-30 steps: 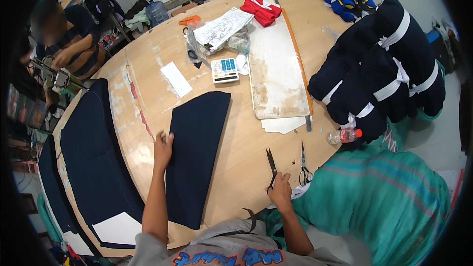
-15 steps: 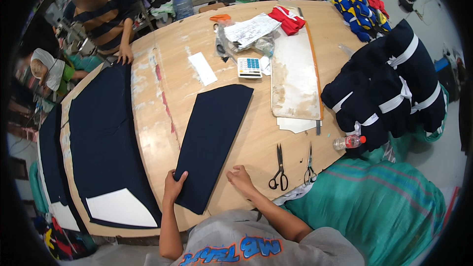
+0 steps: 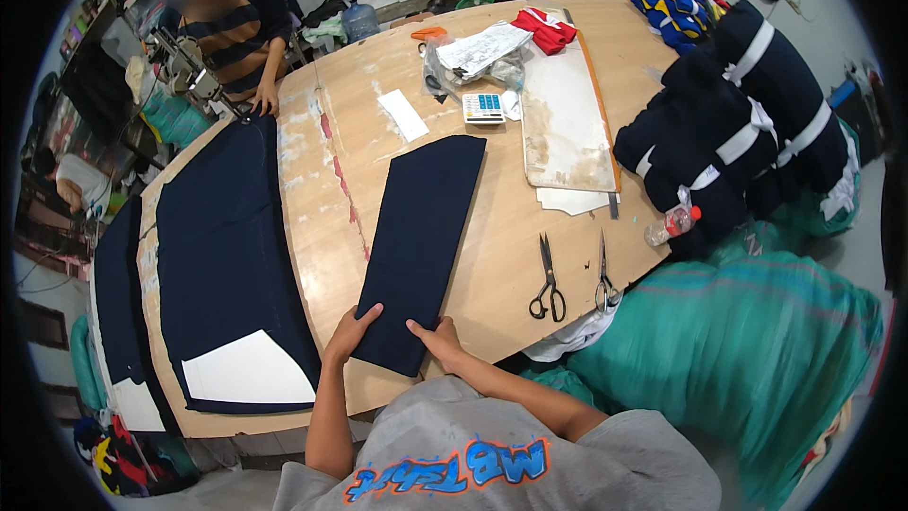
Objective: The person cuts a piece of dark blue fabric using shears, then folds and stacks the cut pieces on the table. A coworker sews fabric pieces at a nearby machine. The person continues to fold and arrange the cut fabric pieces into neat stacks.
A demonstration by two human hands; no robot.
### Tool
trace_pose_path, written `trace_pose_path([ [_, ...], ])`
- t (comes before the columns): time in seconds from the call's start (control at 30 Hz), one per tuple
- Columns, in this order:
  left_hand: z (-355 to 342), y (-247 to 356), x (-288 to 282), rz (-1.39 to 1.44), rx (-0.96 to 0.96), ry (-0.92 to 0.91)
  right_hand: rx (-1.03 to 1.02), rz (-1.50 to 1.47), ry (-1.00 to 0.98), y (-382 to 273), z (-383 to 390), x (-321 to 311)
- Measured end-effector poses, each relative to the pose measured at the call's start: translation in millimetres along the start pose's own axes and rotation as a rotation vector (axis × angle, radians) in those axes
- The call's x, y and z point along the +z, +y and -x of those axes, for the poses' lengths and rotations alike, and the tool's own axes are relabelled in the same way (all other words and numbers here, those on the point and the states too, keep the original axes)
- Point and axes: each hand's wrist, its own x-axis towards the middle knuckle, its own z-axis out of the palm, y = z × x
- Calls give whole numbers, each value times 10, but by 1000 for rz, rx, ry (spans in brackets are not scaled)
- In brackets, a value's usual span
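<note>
A long navy fabric piece (image 3: 421,237), apparently folded or stacked, lies on the wooden table in front of me. My left hand (image 3: 352,333) grips its near left edge, thumb on top and the other fingers hidden below. Across from it, my right hand (image 3: 439,343) holds the near right edge the same way. Black-handled scissors (image 3: 547,284) and a second pair of scissors (image 3: 603,279) lie to the right, apart from my hands. Left of me, a wide navy cloth (image 3: 227,255) is spread with a white pattern piece (image 3: 248,371) at its near end.
Farther back sit a calculator (image 3: 483,109), a white paper strip (image 3: 404,114) and a large stained board (image 3: 567,128). Tied navy bundles (image 3: 705,132), a plastic bottle (image 3: 672,225) and a green sack (image 3: 728,341) crowd the right. A co-worker's hand (image 3: 266,96) rests on the far cloth.
My right hand has come in from beside the navy fabric piece and taken its right edge. My left hand keeps its hold. The whole view has shifted slightly.
</note>
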Motion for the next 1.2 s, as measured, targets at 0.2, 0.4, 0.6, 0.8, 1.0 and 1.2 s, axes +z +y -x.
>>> trace_pose_path([
  [0.2,283,97,-1,45,-146,-150,160,-409,-266,-225,568,-173],
  [0.4,520,-481,142,306,-89,-256,37,-268,-114,-101,848,-231],
  [0.6,958,-803,397,384,-114,-304,-279,-163,-147,67,1185,-510],
  [0.8,1572,-346,338,346,-115,-152,-264,60,-208,-391,1820,-715],
  [1.0,1565,416,14,308,6,-256,7,-175,-341,-1201,1845,-801],
  [1.2,1334,154,0,399,-36,-309,147,-126,-465,-1172,1524,-991],
])
